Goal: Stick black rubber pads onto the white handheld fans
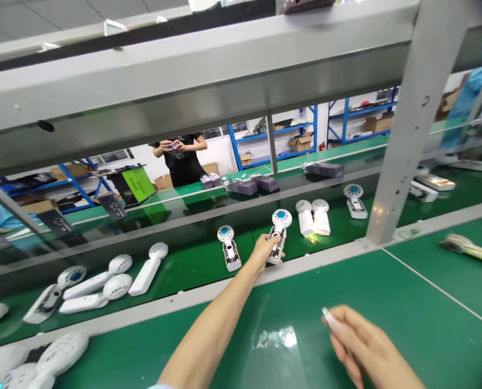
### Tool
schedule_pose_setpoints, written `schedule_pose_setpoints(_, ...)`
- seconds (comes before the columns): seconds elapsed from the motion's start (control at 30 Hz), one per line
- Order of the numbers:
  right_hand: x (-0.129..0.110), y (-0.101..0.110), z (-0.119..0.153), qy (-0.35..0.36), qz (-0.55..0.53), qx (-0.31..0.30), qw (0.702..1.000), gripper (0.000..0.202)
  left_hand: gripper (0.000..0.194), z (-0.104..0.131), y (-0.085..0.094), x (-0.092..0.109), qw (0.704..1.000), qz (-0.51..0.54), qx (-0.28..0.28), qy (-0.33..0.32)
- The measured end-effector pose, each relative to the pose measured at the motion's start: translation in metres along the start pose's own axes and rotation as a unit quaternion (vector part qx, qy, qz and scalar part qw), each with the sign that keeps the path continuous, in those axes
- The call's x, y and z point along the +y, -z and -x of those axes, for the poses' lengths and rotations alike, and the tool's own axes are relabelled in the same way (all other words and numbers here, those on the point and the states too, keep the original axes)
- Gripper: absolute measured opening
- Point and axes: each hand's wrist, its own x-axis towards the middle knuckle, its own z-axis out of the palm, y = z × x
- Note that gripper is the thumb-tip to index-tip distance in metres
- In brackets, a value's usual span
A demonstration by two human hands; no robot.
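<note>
Across the metal rail, my left hand (265, 249) is closed round the handle of a white handheld fan (282, 218). The back of that handle is uncovered, its inner parts show, and a blue disc sits in its round head. Over the green bench, my right hand (356, 340) pinches a small white piece (329, 316) between thumb and fingers; its kind is too small to tell. Just left of my left hand lies another fan with an uncovered handle (230, 251). Two closed white fans (314, 217) lie to the right, with a yellowish glow by their handles.
Several more fans (103, 289) lie on the green belt (188, 259) at left, and a pile (58, 356) sits at the near-left corner. A metal post (407, 129) and overhead beam (208, 59) frame the belt. Beyond are dark boxes (245, 186) and a person (182, 159).
</note>
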Motion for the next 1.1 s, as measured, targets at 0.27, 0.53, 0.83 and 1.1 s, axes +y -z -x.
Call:
schedule_pose_setpoints(0.27, -0.032, -0.022, -0.024, 0.065, 0.011, 0.009, 0.998, 0.037, 0.041, 0.111, 0.002, -0.029, 0.970, 0.194, -0.146, -0.010)
schedule_pose_setpoints(0.53, -0.048, -0.027, -0.012, 0.057, 0.026, -0.043, 0.997, 0.035, 0.038, 0.133, 0.012, -0.027, 0.952, 0.231, -0.198, -0.034)
schedule_pose_setpoints(0.83, -0.056, -0.016, -0.011, 0.022, 0.035, -0.077, 0.996, 0.035, 0.040, 0.136, 0.009, -0.022, 0.956, 0.205, -0.208, -0.040)
schedule_pose_setpoints(1.1, -0.055, -0.006, -0.011, 0.013, 0.065, -0.065, 0.996, 0.033, 0.050, 0.139, -0.001, -0.013, 0.984, 0.070, -0.155, -0.056)
